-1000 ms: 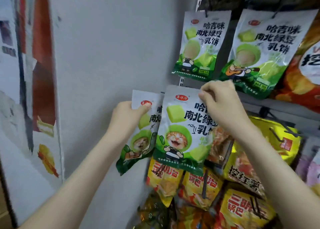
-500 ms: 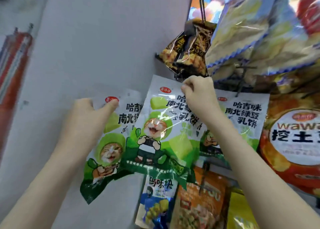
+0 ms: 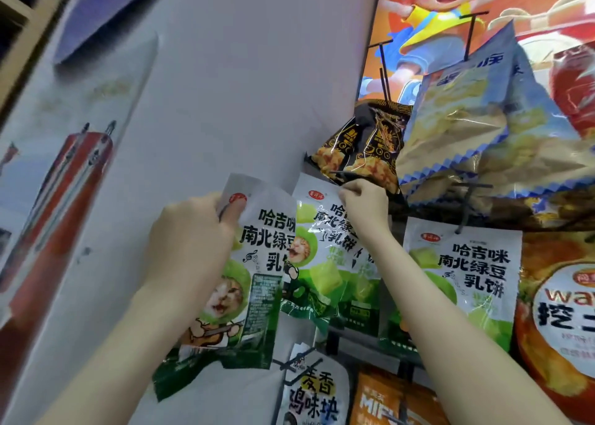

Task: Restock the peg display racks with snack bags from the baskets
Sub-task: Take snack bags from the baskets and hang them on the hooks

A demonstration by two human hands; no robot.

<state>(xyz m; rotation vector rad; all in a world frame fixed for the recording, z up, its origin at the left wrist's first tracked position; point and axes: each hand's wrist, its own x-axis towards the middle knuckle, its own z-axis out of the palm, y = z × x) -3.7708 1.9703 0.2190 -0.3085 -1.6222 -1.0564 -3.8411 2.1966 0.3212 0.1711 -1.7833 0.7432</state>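
The left hand (image 3: 190, 241) grips a green-and-white snack bag (image 3: 257, 283) by its top corner, with the thumb flat on the front beside the red logo and the fingers curled behind. This packet is the one farthest left of the hanging bag (image 3: 467, 273), a matching packet that hangs from a black peg (image 3: 463, 222), and it is held tilted in front of the pale wall (image 3: 241, 86). The right hand (image 3: 363, 205) pinches the top edge of a second matching bag (image 3: 322, 283) between thumb and bent fingers. That bag sits directly left of the hanging bag, between it and the left hand's packet, whose edge it overlaps, and its top is a little higher than the hanging bag's top. The fingers cover its hole, so I cannot tell whether it is on a peg. The right forearm crosses the lower left corner of the hanging bag. Up and to the left of the hanging bag, just above the right hand, is a black-and-gold bag (image 3: 360, 147). Directly above the hanging bag is a clear bag (image 3: 483, 128) with blue zigzag edges. Against its right side is an orange bag (image 3: 553, 312) with a large white label. Below and to the left of it is a white bag (image 3: 315, 392) with dark lettering. High above it is a cartoon poster (image 3: 434, 22).
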